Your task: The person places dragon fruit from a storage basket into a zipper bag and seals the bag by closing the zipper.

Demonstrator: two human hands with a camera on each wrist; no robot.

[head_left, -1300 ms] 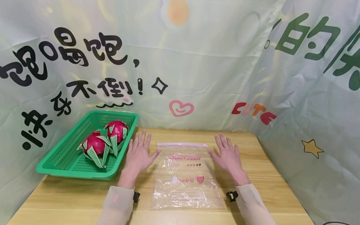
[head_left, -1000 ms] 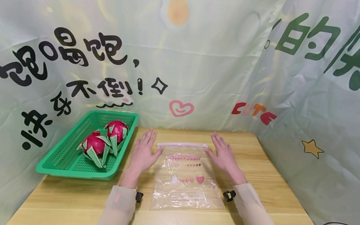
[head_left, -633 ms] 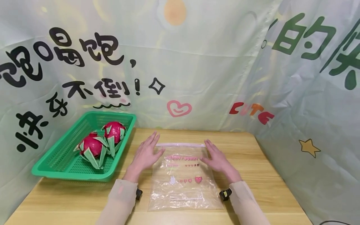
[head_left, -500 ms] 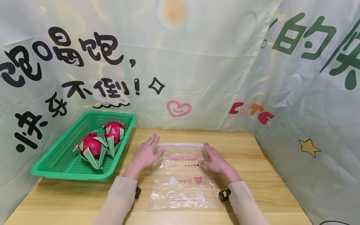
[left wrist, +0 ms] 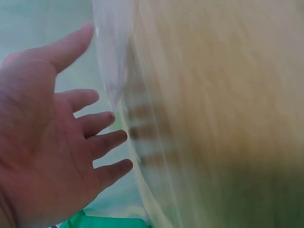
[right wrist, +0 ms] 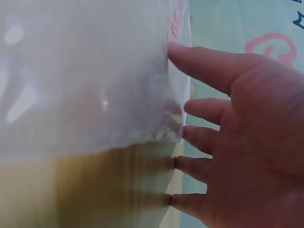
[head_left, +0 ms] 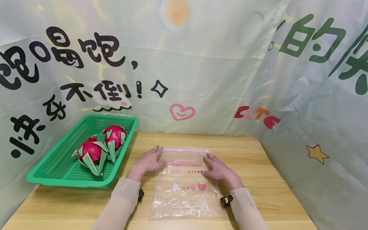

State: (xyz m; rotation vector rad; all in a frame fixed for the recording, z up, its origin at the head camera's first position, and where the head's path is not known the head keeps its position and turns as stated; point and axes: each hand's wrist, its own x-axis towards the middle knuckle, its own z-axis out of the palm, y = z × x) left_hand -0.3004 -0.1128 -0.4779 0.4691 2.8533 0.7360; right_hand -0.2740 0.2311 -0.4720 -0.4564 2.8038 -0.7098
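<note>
On the wooden table (head_left: 258, 166), a clear zip bag (head_left: 187, 191) printed with pink hearts lies flat, its pink seal strip at the far edge. The left hand (head_left: 148, 162) rests at the bag's upper left corner and the right hand (head_left: 217, 169) at its upper right corner; both have straight, spread fingers and grip nothing. In the wrist views the left hand's fingers (left wrist: 102, 142) and the right hand's fingers (right wrist: 199, 137) lie beside the film's edge, the thumbs nearest to it; actual contact cannot be confirmed through the blur.

Compared with a second ago, both hands have closed inward from the bare wood on either side of the bag and lowered toward its top corners. Judged from this, the approach is ending and the bag's mouth is the part about to be handled, though no pinch has formed yet.

To the left, well apart from the bag, a green basket (head_left: 49, 166) holds two dragon fruits (head_left: 92, 151), untouched. A printed cloth backdrop (head_left: 218, 64) encloses the table.
</note>
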